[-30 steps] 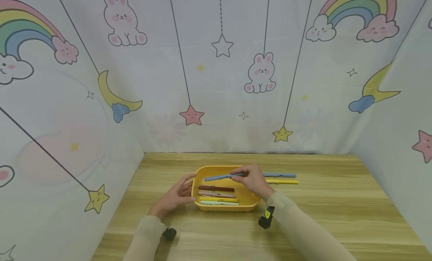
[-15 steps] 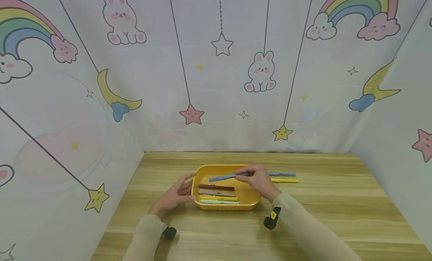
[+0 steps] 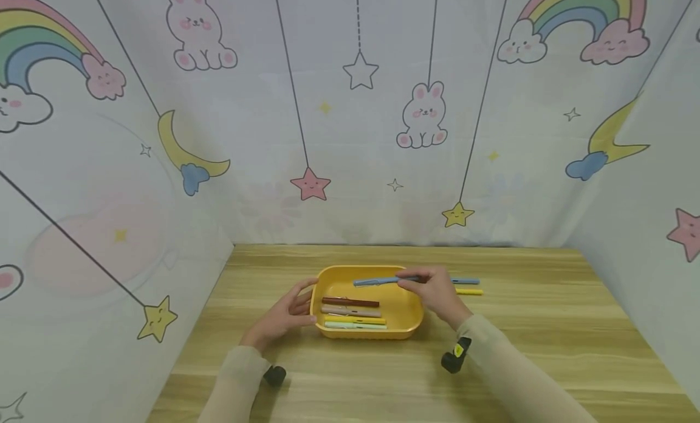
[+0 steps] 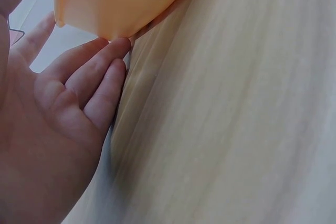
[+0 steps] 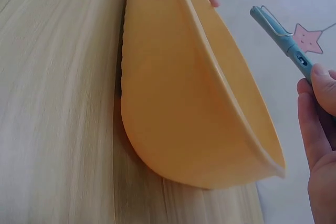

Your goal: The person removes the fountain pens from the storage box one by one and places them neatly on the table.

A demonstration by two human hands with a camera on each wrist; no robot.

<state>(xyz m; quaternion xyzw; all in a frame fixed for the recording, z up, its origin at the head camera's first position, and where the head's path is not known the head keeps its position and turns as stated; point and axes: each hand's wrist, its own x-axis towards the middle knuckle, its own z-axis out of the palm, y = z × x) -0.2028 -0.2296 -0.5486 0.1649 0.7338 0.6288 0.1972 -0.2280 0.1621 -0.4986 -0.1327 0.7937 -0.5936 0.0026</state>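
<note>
My right hand (image 3: pixel 437 292) pinches a blue fountain pen (image 3: pixel 377 281) between thumb and fingers, above the right part of a yellow tray (image 3: pixel 401 333). In the right wrist view the blue pen shows its clip and sticks out past the fingertips, clear of the tray wall. My left hand (image 3: pixel 281 316) touches the tray's left end, its fingers spread along the outside. The left wrist view has fingertips at the tray's lower edge. Inside the tray lie a dark red pen (image 3: pixel 350 302), a pinkish pen (image 3: pixel 352 312), a yellow pen (image 3: pixel 355 320) and a pale green pen (image 3: pixel 355 327).
Right of the tray, another blue pen (image 3: pixel 466 281) and another yellow pen (image 3: pixel 470 292) lie on the wooden table (image 3: pixel 350 380), partly hidden by the right hand. White curtains with printed rabbits and stars enclose the table's back and sides.
My right hand has moved to the right with the blue pen, from over the tray's middle toward its right end. The left hand and the tray stay in place.
</note>
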